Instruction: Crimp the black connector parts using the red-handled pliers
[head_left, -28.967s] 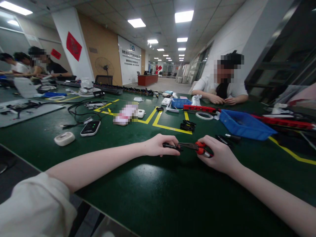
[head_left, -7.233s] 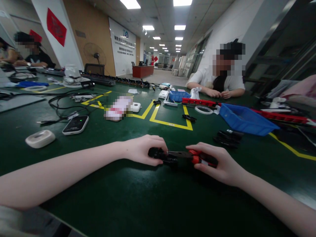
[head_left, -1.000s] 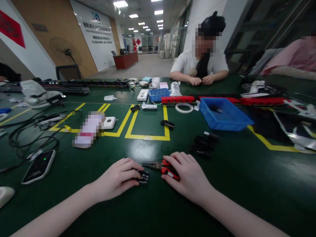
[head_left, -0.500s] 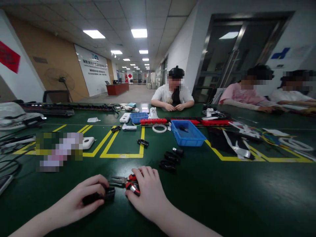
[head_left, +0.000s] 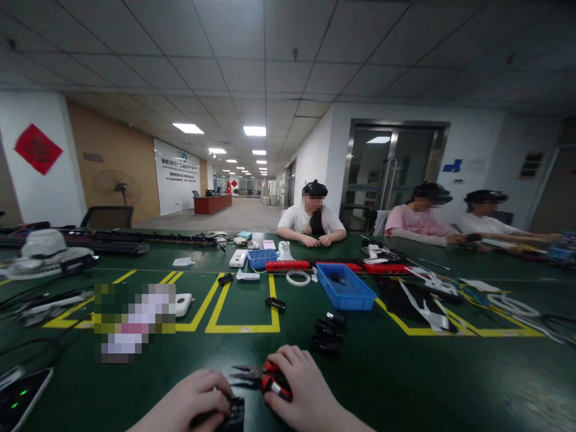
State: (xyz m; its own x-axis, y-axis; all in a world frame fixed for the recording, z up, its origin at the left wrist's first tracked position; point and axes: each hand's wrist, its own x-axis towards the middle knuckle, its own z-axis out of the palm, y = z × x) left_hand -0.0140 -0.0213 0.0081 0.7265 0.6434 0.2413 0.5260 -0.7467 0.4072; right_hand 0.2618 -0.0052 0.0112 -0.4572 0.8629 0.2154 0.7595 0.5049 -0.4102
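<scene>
At the bottom edge of the head view my left hand is curled over a small black plastic part that rests on the green table. My right hand is closed round the red handles of a pair of needle-nose pliers. The pliers' metal jaws point left, just above the black part and apart from it. Both hands lie on the table top, close together.
Several small black parts lie just beyond my right hand. A blue tray and a tape roll sit further back, near yellow floor-tape lines. A phone lies at left. Three people sit across the table.
The camera has tilted upward, so my hands have dropped to the frame's bottom edge and more ceiling shows. My grip on the pliers and the black part is unchanged.
</scene>
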